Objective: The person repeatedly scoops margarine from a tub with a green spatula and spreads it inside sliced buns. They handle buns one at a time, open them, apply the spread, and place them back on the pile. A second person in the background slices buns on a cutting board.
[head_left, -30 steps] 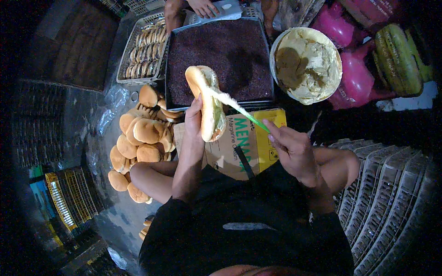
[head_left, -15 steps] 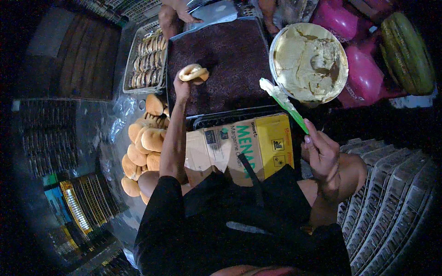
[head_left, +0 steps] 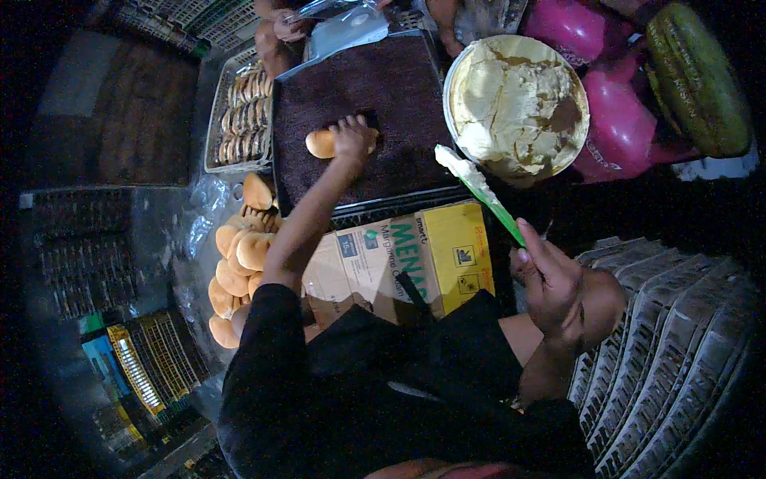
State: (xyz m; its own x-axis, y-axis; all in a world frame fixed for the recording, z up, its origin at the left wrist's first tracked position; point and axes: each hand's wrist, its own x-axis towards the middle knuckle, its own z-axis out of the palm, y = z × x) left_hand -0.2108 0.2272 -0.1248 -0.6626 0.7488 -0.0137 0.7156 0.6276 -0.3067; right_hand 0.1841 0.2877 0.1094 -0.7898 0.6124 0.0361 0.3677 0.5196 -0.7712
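Observation:
With my left hand (head_left: 352, 142) I hold a bun (head_left: 321, 144) down on the dark brown sprinkles (head_left: 391, 88), which fill a wide tray (head_left: 399, 200). My fingers curl over the bun's right side and hide part of it. A green-handled spatula (head_left: 484, 194) sits in my closed right hand (head_left: 552, 283), its blade smeared with pale cream and tilted up to the left. Just beyond the blade stands a round tub (head_left: 449, 112) of pale yellow cream (head_left: 519, 104). Plain buns (head_left: 233, 274) are heaped left of my left forearm.
Filled buns (head_left: 246, 116) stand in rows in a crate (head_left: 210, 152) at the far left. A flattened cardboard box (head_left: 359, 271) lies before me. Another person's hand (head_left: 291, 25) is beyond the tray. Pink bags (head_left: 618, 120) lie right of the tub; stacked grey crates (head_left: 654, 335) stand nearer.
My left hand has moved right and turned the folded bun over, pressing it into the sprinkles. The spatula stays in my right hand, nearly unmoved. The whole view has shifted slightly.

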